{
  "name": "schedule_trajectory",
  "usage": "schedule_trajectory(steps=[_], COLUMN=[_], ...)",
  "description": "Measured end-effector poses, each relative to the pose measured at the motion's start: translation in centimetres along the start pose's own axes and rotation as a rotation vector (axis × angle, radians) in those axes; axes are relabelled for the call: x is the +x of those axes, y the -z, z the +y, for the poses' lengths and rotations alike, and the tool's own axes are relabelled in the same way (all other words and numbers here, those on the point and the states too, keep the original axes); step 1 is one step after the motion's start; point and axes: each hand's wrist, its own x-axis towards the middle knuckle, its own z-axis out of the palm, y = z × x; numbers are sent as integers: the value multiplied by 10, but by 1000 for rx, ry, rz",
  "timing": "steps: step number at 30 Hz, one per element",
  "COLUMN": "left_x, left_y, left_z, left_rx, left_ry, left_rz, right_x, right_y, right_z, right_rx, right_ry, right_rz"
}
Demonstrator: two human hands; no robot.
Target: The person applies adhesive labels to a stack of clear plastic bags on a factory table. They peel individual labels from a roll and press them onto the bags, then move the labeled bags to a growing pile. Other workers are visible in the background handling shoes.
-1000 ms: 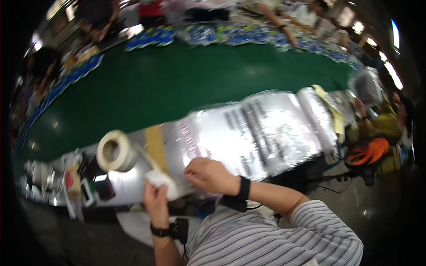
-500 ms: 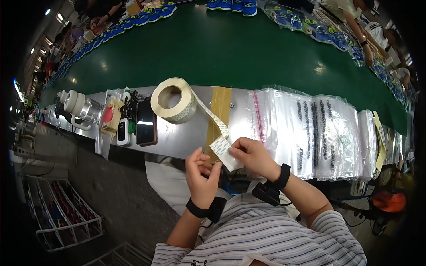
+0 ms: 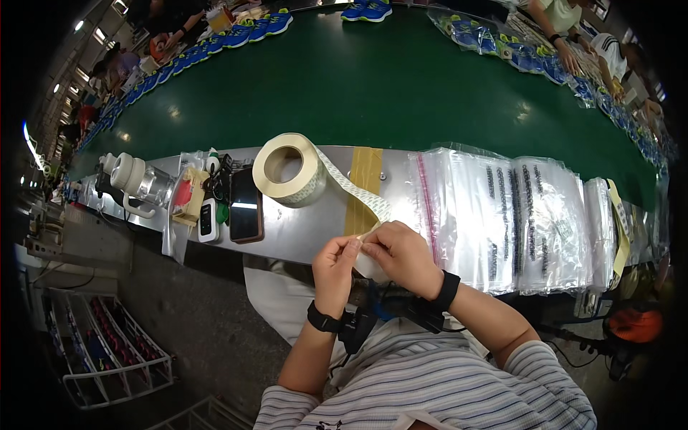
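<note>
A large roll of white labels stands on the metal ledge, its printed backing strip trailing right and down toward my hands. My right hand is closed at the strip's end, thumb and fingertips pinched on it. Close against it, my left hand pinches the label sheet at the same spot, thumb and forefinger together. Part of the white label sheet shows below and between the fingers. The fingertips cover the rest, so the exact edge each hand grips is hidden.
Clear plastic bags lie stacked right of my hands. Left of the roll are a phone, a small white device and a clear jug. Beyond the ledge, blue shoes line the green belt, with other people alongside.
My left hand has moved up and right and its fingers have closed on the label sheet beside my right hand. The view has shifted slightly; shoes on the belt have moved.
</note>
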Motion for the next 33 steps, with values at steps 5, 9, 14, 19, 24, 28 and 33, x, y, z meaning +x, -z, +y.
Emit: schedule_trajectory(steps=[5,9,14,19,24,28,33], left_x=[2,-16,-27,-31,-32,-14,3], left_y=[7,-5,-55,-60,-60,-61,-97], left_z=[18,36,11,-19,-17,11,32], left_rx=[-52,404,989,1186,1162,1057,205], left_ry=[-162,-582,-763,-711,-701,-515,-257], left_rz=[183,-129,-576,-604,-592,-668,-559], right_x=[-11,-29,-43,-54,-62,-68,-64], right_y=[9,40,64,60,73,99,88], right_z=[-2,12,41,58,68,65,60], right_rx=[-93,-71,-545,-651,-570,52,-119], right_ry=[-84,-132,-276,-437,-397,-625,-502], right_rz=[39,88,271,258,224,327,237])
